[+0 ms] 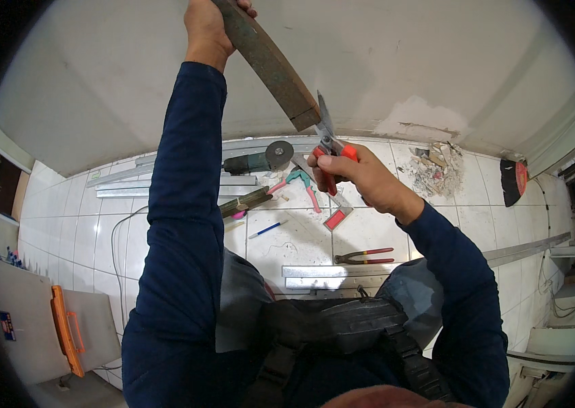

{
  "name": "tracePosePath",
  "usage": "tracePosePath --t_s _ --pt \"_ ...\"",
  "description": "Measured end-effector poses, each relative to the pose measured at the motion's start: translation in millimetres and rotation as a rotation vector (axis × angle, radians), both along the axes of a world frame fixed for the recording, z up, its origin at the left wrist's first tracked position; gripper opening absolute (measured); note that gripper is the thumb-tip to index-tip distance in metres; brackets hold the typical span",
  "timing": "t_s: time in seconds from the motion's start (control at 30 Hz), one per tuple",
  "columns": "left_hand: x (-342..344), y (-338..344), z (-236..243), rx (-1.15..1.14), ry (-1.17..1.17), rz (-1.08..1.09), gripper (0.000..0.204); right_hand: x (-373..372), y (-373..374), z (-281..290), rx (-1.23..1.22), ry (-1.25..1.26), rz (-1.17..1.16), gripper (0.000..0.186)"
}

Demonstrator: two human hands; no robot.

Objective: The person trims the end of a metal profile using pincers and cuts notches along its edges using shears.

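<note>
My left hand point(204, 30) grips the upper end of a long, weathered brown-grey metal profile point(267, 68), held tilted at the top of the view. In my right hand point(365, 180) are red-handled metal snips point(327, 136), their blades pointing up beside the profile's lower end, where a dark line crosses it. Whether the blades touch the metal, I cannot tell. Under my hands on the tiles lie an angle grinder point(250, 163), pink-and-teal pliers point(297, 177), a red-handled square point(338, 219), a blue pencil point(267, 229) and red-handled pincers point(362, 260).
Shiny metal strips point(314, 270) lie near my knees; more point(117, 185) lie along the wall point(410, 61). Rubble point(437, 166) and a red-and-black item point(512, 183) sit at right. A grey case with orange trim point(29, 313) is at lower left, and a cord point(117, 272) crosses the floor.
</note>
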State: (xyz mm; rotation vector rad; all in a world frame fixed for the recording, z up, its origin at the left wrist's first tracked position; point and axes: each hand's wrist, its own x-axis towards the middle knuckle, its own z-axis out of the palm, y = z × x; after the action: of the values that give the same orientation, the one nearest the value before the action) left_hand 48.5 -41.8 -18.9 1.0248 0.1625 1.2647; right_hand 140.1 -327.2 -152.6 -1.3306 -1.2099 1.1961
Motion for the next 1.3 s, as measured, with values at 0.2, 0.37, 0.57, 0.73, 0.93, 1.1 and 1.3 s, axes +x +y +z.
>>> tracePosePath --t_s 0.2,0.37,0.57,0.73,0.93,1.1,1.3 --pt "-5 -4 6 0.027 -0.027 0.011 0.060 -9 -1 4 0.058 -0.179 -0.090 0.034" --pt "-7 -9 10 0.031 -0.062 0.022 0.060 -9 -3 8 0.034 -0.037 -0.072 0.032" --pt "-13 -14 17 0.073 -0.145 -0.007 0.059 -13 -4 16 0.093 -0.066 -0.129 0.032" --pt "-14 -19 20 0.085 -0.181 -0.032 0.059 -9 -6 16 0.103 -0.089 -0.135 0.033" --pt "-17 -15 21 0.133 -0.231 -0.085 0.058 -13 -6 15 0.071 -0.119 -0.130 0.038" --pt "-17 -24 23 0.143 -0.253 -0.034 0.059 -13 -5 12 0.087 -0.141 -0.171 0.040" --pt "-21 -28 27 0.186 -0.279 -0.048 0.059 -10 -4 8 0.077 -0.240 -0.204 0.044"
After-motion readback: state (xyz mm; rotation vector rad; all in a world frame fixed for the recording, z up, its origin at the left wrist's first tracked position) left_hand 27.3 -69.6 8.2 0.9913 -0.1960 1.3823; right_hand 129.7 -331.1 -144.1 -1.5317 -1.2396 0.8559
